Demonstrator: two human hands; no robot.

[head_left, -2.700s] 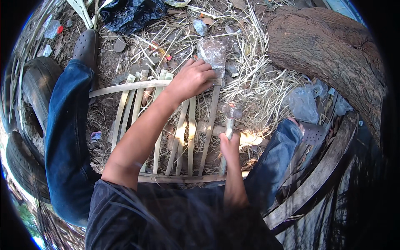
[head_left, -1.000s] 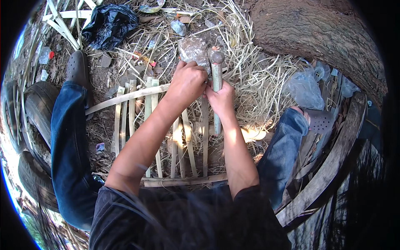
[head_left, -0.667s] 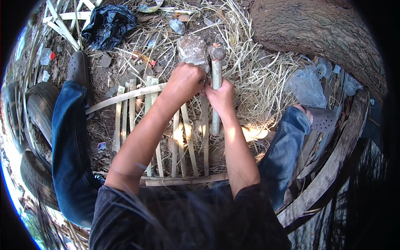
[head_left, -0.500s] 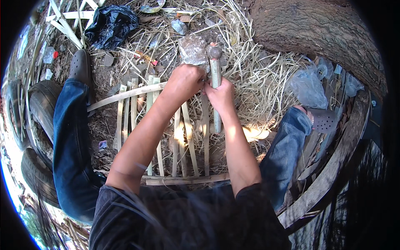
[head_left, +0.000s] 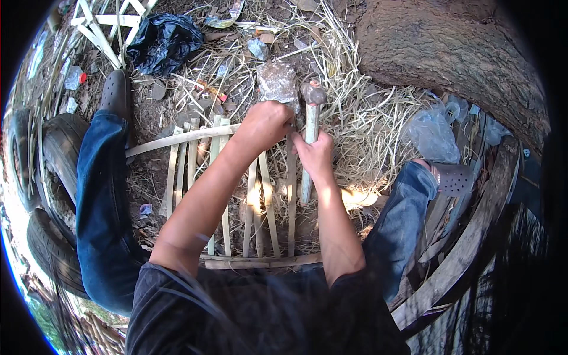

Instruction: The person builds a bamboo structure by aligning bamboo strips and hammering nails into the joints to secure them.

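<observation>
My left hand (head_left: 267,121) is closed in a fist at the far end of a bamboo frame, where a long bamboo strip (head_left: 177,139) running in from the left meets an upright slat (head_left: 291,201). Its fingertips are mostly hidden. In my right hand (head_left: 317,155) is a hammer (head_left: 311,127), gripped around its pale handle with the rounded metal head pointing away from me. The two hands are close together, right thumb near the left fist. Several slats lie side by side under my forearms, their near ends at a crosspiece (head_left: 260,261) close to my body.
Just beyond my hands lies a rock (head_left: 278,83). Dry shavings (head_left: 367,121) cover the ground toward a thick tree trunk (head_left: 449,53). A black plastic bag (head_left: 165,44) sits far left, tires (head_left: 62,145) beside my left leg, clear plastic bags (head_left: 435,133) to the right.
The hammer has shifted slightly toward me and to the right, along with my right hand. My left fist stays at the frame's far end. The whole view has tilted a little.
</observation>
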